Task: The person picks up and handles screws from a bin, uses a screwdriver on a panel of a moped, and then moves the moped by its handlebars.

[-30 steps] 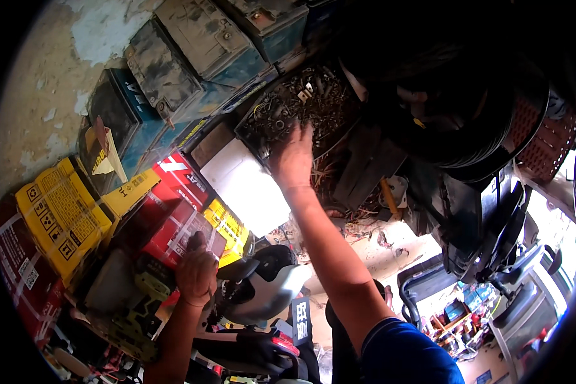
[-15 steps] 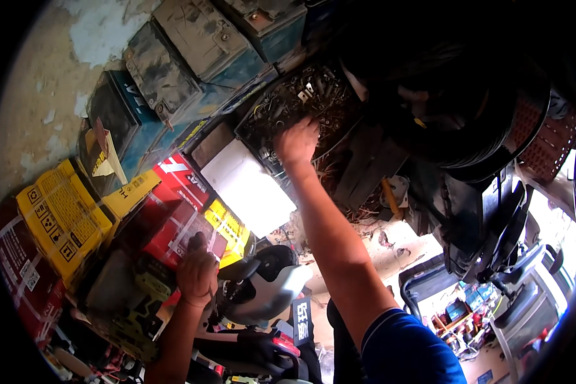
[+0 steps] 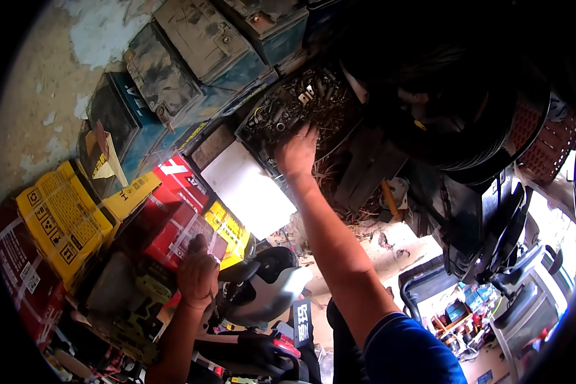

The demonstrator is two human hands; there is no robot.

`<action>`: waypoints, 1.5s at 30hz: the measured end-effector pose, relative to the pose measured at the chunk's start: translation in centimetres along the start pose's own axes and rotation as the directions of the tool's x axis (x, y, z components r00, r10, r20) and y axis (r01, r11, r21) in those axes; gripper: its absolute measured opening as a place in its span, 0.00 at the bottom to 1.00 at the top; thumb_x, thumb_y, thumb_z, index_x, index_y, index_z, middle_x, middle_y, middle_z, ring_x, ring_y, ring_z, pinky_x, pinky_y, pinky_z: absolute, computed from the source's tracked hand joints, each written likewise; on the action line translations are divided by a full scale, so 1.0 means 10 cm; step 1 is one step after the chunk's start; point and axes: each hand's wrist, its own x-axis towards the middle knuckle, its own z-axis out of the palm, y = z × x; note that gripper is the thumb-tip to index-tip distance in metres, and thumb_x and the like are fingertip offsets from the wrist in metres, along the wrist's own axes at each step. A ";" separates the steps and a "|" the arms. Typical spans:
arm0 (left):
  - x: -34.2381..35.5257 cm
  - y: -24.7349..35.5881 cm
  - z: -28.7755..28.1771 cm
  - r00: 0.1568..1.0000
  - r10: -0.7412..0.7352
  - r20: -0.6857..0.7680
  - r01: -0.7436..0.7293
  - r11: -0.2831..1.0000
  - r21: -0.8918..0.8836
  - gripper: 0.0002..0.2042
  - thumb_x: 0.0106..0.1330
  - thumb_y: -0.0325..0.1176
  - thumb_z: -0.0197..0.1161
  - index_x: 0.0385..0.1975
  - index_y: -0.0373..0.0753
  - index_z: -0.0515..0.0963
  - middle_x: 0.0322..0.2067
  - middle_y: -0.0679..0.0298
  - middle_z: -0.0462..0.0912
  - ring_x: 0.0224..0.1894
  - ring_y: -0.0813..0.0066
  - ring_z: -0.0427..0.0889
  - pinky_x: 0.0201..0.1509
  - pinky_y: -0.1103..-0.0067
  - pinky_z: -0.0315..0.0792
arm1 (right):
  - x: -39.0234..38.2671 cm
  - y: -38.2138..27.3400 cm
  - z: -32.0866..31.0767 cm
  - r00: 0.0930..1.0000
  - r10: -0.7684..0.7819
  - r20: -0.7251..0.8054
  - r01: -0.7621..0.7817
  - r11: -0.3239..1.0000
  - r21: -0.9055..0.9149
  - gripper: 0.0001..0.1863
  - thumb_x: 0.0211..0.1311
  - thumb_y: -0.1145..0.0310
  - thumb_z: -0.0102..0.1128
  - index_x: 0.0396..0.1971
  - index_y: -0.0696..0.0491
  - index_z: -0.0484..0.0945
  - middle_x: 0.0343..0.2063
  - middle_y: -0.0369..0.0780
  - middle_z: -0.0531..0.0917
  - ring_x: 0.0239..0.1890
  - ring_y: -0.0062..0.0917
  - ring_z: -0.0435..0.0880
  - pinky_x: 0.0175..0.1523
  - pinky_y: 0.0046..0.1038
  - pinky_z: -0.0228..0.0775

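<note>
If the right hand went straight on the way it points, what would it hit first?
The right hand would probably meet the loose metal parts just ahead, though depth is unclear.

Right sleeve point(image 3: 413, 352): here's mine, short, deep blue cloth, ending above the elbow.
Sleeve hem point(image 3: 379, 328): and there, a thin lighter-blue line!
Right hand point(image 3: 297, 152): bare, like the forearm.
Left hand point(image 3: 198, 276): bare too.
Left wrist point(image 3: 201, 298): a fine line, band or crease, can't tell.

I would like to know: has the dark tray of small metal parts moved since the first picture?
No. The dark tray shows no shift in any direction: it keeps its place against the dusty batteries beside it.
</note>
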 end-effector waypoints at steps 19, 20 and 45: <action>-0.19 -0.07 0.04 0.997 -0.009 0.073 0.007 1.000 0.028 0.03 0.65 0.23 0.63 0.35 0.32 0.76 0.35 0.52 0.83 0.43 0.53 0.86 0.48 0.66 0.80 | 0.64 1.04 -0.90 0.948 -0.313 -0.053 0.290 0.922 -0.258 0.08 0.58 0.70 0.57 0.29 0.51 0.86 0.30 0.46 0.87 0.30 0.44 0.87 0.34 0.45 0.79; -0.20 -0.09 0.06 0.995 -0.023 0.097 0.022 1.000 0.016 0.03 0.65 0.23 0.62 0.33 0.33 0.75 0.35 0.51 0.83 0.43 0.53 0.86 0.48 0.66 0.80 | 0.79 1.15 -0.85 0.938 -0.345 0.008 0.331 0.893 -0.306 0.08 0.58 0.68 0.57 0.29 0.49 0.86 0.30 0.45 0.87 0.32 0.44 0.87 0.36 0.44 0.80; -0.18 -0.07 0.02 0.990 -0.085 0.114 0.082 0.996 0.037 0.05 0.66 0.23 0.59 0.27 0.34 0.74 0.34 0.52 0.84 0.40 0.59 0.86 0.49 0.70 0.79 | 0.20 0.97 -0.87 0.919 0.013 0.394 -0.332 0.562 0.758 0.09 0.69 0.77 0.58 0.45 0.62 0.82 0.34 0.39 0.84 0.33 0.27 0.86 0.36 0.26 0.80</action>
